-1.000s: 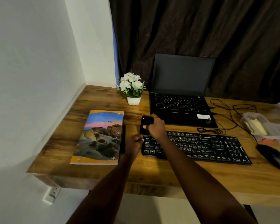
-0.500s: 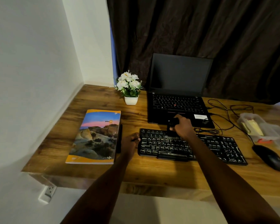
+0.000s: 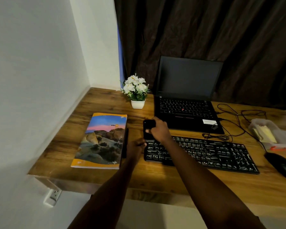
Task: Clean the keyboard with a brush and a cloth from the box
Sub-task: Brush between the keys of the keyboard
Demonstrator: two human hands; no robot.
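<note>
A black keyboard (image 3: 205, 154) with pale key legends lies across the wooden desk (image 3: 155, 182). My right hand (image 3: 159, 130) grips a black brush (image 3: 148, 129) over the keyboard's far left corner. My left hand (image 3: 136, 146) holds the keyboard's left end, fingers curled against its edge. A clear plastic box (image 3: 271, 134) with a yellowish cloth inside sits at the far right.
An open black laptop (image 3: 186, 100) stands behind the keyboard. A white flower pot (image 3: 137, 93) is left of it. A colourful book (image 3: 102, 141) lies at the left with a dark pen beside it. Cables (image 3: 234, 123) and a black mouse (image 3: 281, 166) lie at the right.
My right hand swept the brush right along the keyboard's top rows, then came back to the far left corner. The left hand stayed at the keyboard's left end.
</note>
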